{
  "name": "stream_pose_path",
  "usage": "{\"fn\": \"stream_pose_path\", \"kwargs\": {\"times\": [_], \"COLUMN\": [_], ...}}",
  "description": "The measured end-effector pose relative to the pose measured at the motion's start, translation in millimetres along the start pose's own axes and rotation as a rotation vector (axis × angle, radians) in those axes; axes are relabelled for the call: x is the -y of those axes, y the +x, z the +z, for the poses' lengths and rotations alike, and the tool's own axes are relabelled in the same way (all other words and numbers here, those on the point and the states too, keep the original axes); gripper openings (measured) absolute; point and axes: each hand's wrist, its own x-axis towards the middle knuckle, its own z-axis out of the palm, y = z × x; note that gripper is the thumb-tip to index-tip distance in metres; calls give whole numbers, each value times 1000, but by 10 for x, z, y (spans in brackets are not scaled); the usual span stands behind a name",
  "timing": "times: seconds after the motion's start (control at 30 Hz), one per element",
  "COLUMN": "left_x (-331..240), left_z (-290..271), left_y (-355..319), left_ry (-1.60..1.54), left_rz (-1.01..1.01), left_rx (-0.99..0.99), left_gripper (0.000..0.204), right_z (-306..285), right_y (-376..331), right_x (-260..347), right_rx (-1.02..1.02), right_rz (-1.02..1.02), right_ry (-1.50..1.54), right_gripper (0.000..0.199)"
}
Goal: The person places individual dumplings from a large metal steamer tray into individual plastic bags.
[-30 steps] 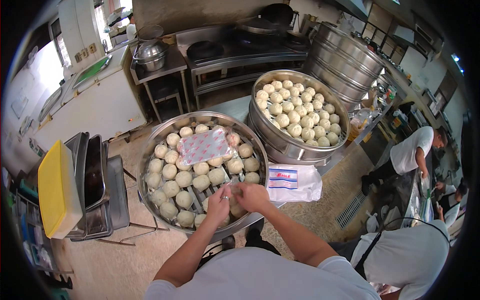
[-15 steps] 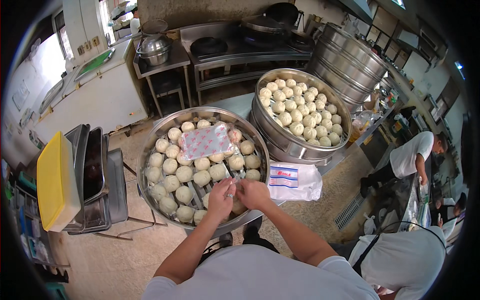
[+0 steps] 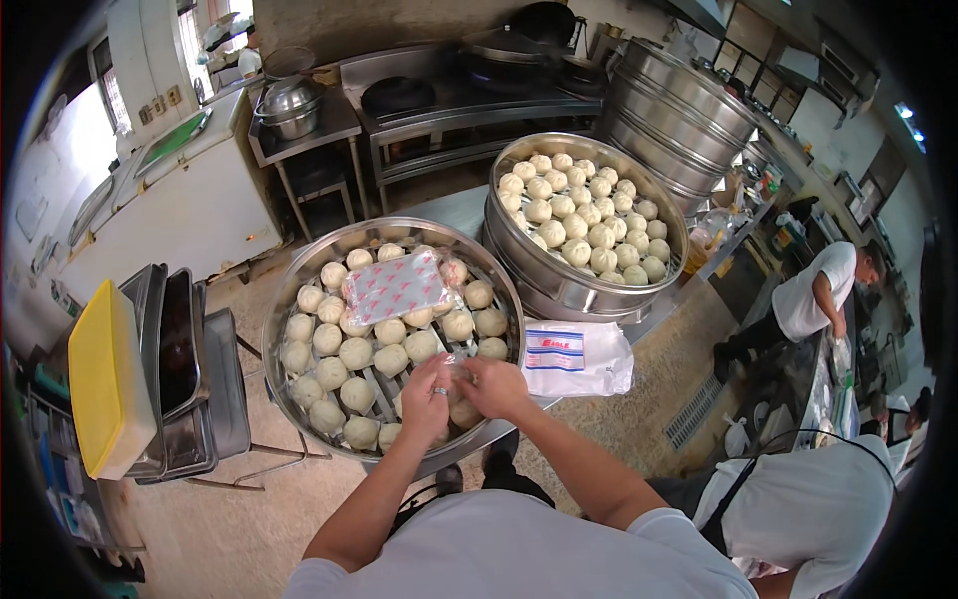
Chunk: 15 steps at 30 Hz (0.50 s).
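A wide round metal steamer tray (image 3: 274, 344) in front of me holds many white steamed buns (image 3: 356, 352). Over its near right part, my left hand (image 3: 427, 394) and my right hand (image 3: 497, 389) are close together, fingers pinched on a clear plastic bag (image 3: 458, 366). Whether a bun is inside that bag I cannot make out. One bun (image 3: 464, 411) shows just below my fingers. On the buns at the back of the tray lies a flat packet of clear, pink-printed bags (image 3: 397, 287). A white plastic packet with blue and red print (image 3: 577, 359) lies right of the tray.
A second steamer (image 3: 499, 215) full of buns stands behind to the right, with stacked steamers (image 3: 679, 120) beyond. At left are metal trays (image 3: 180, 344) and a yellow-lidded box (image 3: 100, 379). A stove (image 3: 449, 110) stands at the back. Two co-workers (image 3: 818, 290) are at right.
The whole scene has shifted slightly left in view. My hands stay together over the tray's near right part, fingers slightly shifted on the clear plastic bag. The far right co-worker's arm has moved a little.
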Motion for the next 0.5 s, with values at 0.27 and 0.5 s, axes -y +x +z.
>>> {"fn": "stream_pose_path", "kwargs": {"times": [0.27,0.5], "left_x": [-55,64], "left_z": [-1,-1], "left_y": [23,-12], "left_ry": [-11,-20], "left_rz": [-27,-125], "left_rx": [21,8], "left_gripper": [34,35], "right_z": [83,87], "right_y": [-7,3], "right_x": [-74,-32], "right_rx": [-86,-95], "right_rz": [-29,-21], "right_ry": [25,32], "right_gripper": [27,28]}}
